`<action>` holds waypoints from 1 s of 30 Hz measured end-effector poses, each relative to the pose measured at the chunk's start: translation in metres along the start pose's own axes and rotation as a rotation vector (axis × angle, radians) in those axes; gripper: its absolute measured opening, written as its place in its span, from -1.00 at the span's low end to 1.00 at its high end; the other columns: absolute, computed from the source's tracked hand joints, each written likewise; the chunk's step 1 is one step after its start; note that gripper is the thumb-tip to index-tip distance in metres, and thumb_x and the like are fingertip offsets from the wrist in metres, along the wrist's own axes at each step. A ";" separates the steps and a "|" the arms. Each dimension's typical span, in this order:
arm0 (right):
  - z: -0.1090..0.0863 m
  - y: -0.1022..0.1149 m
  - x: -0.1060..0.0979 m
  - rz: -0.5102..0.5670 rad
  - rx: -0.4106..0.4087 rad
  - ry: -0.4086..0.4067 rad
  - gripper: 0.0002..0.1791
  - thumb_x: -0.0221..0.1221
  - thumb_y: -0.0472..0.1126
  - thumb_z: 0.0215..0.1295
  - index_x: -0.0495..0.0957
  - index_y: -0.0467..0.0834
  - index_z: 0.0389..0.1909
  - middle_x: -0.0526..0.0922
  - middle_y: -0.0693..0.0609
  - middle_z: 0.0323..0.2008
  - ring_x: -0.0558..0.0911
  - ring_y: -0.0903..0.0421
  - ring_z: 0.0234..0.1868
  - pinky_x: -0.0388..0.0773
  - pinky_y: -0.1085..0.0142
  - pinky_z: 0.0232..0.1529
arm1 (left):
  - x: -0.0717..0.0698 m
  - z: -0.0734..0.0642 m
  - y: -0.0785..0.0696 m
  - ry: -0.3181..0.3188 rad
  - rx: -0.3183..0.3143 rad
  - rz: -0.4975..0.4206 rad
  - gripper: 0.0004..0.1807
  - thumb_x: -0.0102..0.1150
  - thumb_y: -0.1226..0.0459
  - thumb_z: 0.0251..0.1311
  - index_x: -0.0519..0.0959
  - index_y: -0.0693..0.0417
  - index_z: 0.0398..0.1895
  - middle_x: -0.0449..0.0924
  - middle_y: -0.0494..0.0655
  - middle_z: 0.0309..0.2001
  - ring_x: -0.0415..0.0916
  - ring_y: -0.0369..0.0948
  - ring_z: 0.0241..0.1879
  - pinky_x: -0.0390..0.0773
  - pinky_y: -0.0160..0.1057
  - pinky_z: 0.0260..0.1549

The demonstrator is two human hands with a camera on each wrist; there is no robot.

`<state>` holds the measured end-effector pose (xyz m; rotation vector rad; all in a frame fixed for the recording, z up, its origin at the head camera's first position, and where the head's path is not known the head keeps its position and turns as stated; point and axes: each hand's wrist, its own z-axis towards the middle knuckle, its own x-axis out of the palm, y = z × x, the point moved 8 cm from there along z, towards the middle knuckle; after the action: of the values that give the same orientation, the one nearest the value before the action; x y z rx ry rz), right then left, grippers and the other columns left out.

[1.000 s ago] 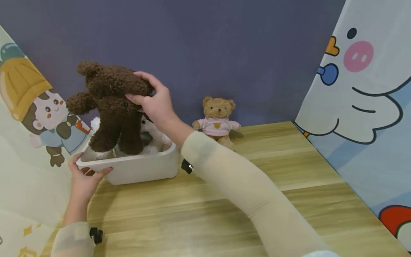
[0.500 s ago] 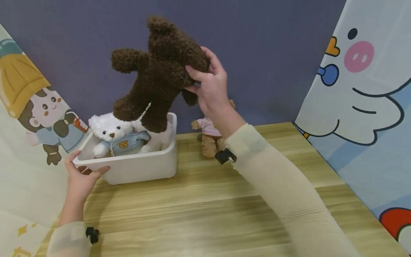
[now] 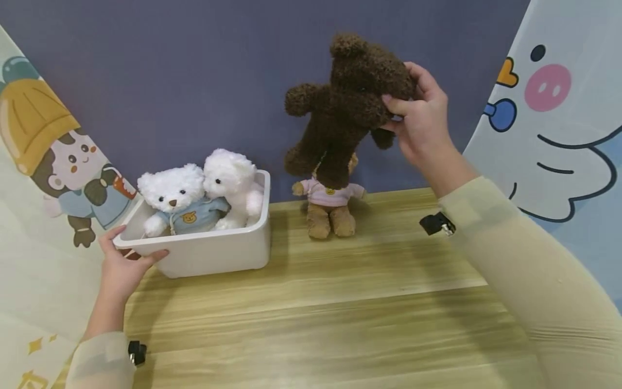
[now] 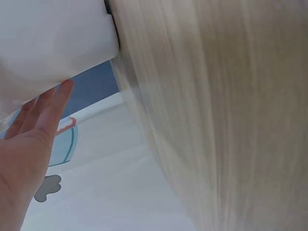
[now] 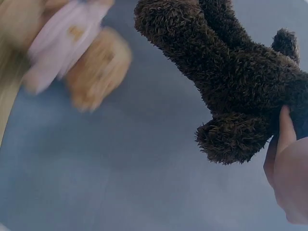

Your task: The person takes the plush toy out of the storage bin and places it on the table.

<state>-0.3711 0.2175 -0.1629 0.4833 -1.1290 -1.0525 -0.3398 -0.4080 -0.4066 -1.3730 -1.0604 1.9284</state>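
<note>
My right hand (image 3: 424,121) grips a dark brown teddy bear (image 3: 340,108) by its head and shoulder. The bear is held up in the air, its legs hanging down to the left. In the right wrist view my thumb and fingers press into the brown fur (image 5: 240,72). At the left, my left hand (image 3: 122,273) holds the front left corner of a white plastic bin (image 3: 218,254), thumb on the front wall. The left wrist view shows its fingers (image 4: 50,110) against the bin's side. In the bin sit a white bear in a blue hoodie (image 3: 172,189) and another white bear (image 3: 229,173).
Behind the held bear, a light brown teddy bear in a pink shirt (image 3: 331,216) sits against the dark blue back wall (image 3: 194,70), its head mostly covered in the head view. Printed cartoon panels flank the wood-grain table (image 3: 316,313) on both sides.
My right hand has lifted the brown bear out of the bin and carried it right, in front of the pink-shirted bear. The two white bears now show fully. My left hand stays at the bin.
</note>
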 end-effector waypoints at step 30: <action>-0.019 -0.029 -0.147 -1.095 0.170 0.160 -0.39 0.33 -0.26 0.46 0.42 0.17 0.45 0.42 0.30 0.19 0.62 0.31 0.01 0.71 0.49 -0.18 | 0.006 -0.002 -0.006 0.019 0.007 0.006 0.26 0.58 0.12 0.21 -0.28 -0.39 0.63 0.07 0.40 0.55 0.39 0.18 0.25 0.47 -0.70 -0.21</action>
<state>-0.3732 0.3284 -0.2658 1.3824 -0.7760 -1.8041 -0.3398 -0.3998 -0.4051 -1.3896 -1.0410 1.9185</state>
